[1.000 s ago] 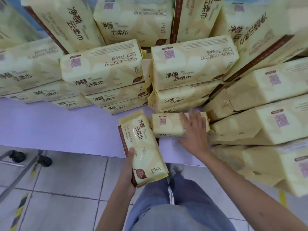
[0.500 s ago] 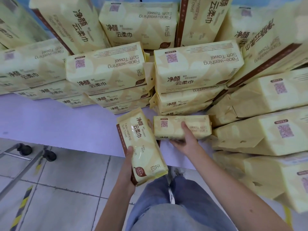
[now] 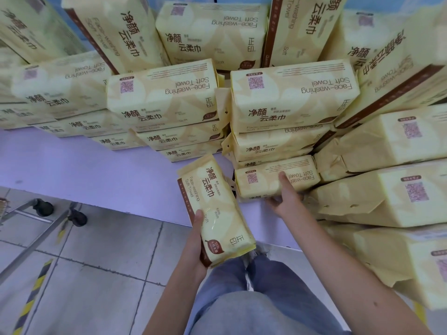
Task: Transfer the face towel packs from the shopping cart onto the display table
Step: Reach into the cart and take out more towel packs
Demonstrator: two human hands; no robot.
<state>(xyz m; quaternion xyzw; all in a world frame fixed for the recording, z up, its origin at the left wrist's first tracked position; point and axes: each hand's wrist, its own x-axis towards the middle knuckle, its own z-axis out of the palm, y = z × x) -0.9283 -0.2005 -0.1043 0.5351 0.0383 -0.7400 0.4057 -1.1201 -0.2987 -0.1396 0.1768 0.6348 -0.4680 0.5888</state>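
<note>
Since the earlier frames the right hand (image 3: 286, 201) has been shifted from lying flat on top of the flat pack (image 3: 266, 178) to gripping its near edge, and that pack has been drawn in snug against the foot of the stacked packs (image 3: 290, 97). Its thumb (image 3: 283, 181) is laid across the top face, while the fingers appear to be curled under the front edge, so the pack is clasped rather than released. It rests on the purple counter (image 3: 84, 170), touching the stack behind it and just beside the pile at the right. A second face towel pack (image 3: 215, 209) is held on end by the left hand (image 3: 197, 245), with the fingers wrapped round its lower part. It is carried over the counter's near edge and has not yet been set down. Much of the job can be judged as done: many packs are already piled in rows and tiers along the back and right of the counter. Only part of the shopping cart (image 3: 36, 240), its frame and castors, is seen at the lower left above the tiled floor (image 3: 96, 274), so what is left in its basket cannot be told. At least the pack in the left hand remains to be placed.
</note>
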